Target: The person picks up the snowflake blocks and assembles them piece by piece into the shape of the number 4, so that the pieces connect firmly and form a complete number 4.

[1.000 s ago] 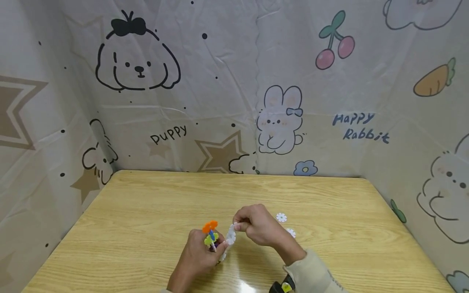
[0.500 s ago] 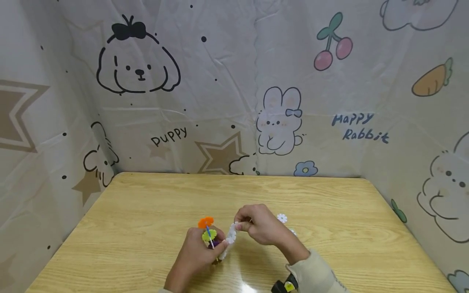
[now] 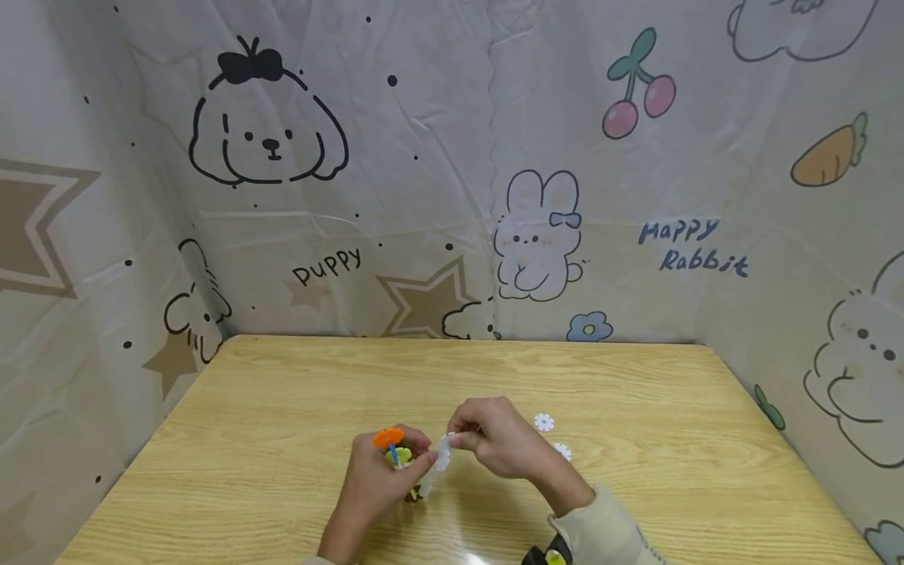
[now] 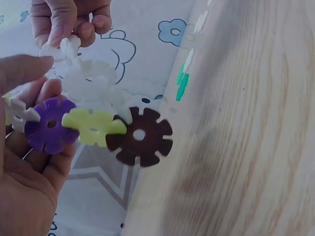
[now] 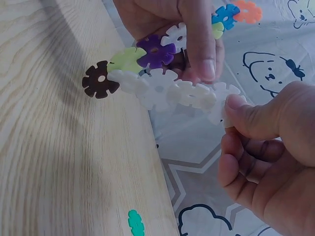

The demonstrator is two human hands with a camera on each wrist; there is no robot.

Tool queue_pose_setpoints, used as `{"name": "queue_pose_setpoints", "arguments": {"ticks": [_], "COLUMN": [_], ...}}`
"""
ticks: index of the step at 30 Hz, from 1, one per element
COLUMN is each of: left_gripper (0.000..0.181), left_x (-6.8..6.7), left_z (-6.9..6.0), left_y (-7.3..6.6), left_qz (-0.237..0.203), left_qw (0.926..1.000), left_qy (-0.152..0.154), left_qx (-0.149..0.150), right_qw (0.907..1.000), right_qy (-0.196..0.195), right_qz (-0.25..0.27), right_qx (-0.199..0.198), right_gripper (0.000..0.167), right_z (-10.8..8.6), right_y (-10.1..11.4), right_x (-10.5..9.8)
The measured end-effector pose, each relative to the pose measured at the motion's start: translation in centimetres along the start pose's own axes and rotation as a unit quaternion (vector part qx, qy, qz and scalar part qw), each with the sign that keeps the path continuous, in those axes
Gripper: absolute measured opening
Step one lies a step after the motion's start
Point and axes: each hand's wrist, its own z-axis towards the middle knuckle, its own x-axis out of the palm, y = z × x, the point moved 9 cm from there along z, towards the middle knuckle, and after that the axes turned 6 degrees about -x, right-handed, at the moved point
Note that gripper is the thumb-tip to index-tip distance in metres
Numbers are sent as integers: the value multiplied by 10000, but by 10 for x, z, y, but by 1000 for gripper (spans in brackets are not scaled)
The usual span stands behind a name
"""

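My left hand [image 3: 377, 482] holds a chain of notched discs; in the right wrist view it runs from a brown disc [image 5: 101, 79] through yellow-green, purple [image 5: 156, 51], white and blue to an orange disc [image 5: 248, 12]. A second strand of white discs [image 5: 160, 89] joins near the brown end, and the left thumb lies against it. My right hand [image 3: 504, 439] pinches the far end of this white strand between thumb and fingers. The left wrist view shows the purple disc [image 4: 51, 125] against the left fingers, with the brown disc [image 4: 140, 136] hanging free.
Two loose white discs [image 3: 544, 422] [image 3: 562, 452] lie on the wooden table [image 3: 318, 384], behind the right wrist. Green pieces [image 4: 182, 86] are on the table in the left wrist view. A black object [image 3: 547, 553] sits by the right sleeve. A printed cloth hangs behind.
The orange end of the chain has tipped left and slightly down as the left hand turned. The right hand keeps its pinch on the white strand, nearly in place.
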Motion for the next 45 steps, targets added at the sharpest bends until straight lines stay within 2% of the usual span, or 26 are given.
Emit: {"name": "queue_pose_setpoints", "arguments": {"ticks": [3,8,16,19,27,33,38,41,45], "left_gripper": [17,25,27,23,12,11,11,13,12], "left_x": [-2,-4,-7,-8,-7,-8,-9,-12,-18], "left_z": [1,0,0,0,-2,-3,-3,-3,-3], "left_y": [0,-3,-4,-3,-7,-6,-5,-2,3], "left_qz": [18,-93,-255,-161,-148,-182,-156,-82,56], "left_qw": [9998,9990,9979,9983,9978,9981,9987,9994,9991], "left_qy": [-195,-440,-581,-545,-304,-194,-182,-266,-397], "left_qx": [-41,57,95,94,564,556,439,209,-154], "right_qw": [10000,10000,9997,9996,9997,9997,9996,9995,9993], "right_qy": [-25,-53,-116,-128,-90,-58,-8,-40,-254], "right_qz": [14,30,-73,-117,-6,29,170,275,260], "right_qx": [-53,-57,-192,-233,-235,-232,-231,-156,126], "right_gripper": [10,9,10,11,7,7,5,1,4], "right_z": [1,2,5,6,7,8,9,7,3], "right_y": [2,5,8,9,10,11,12,8,-3], "right_x": [0,2,3,4,8,10,11,8,-3]}}
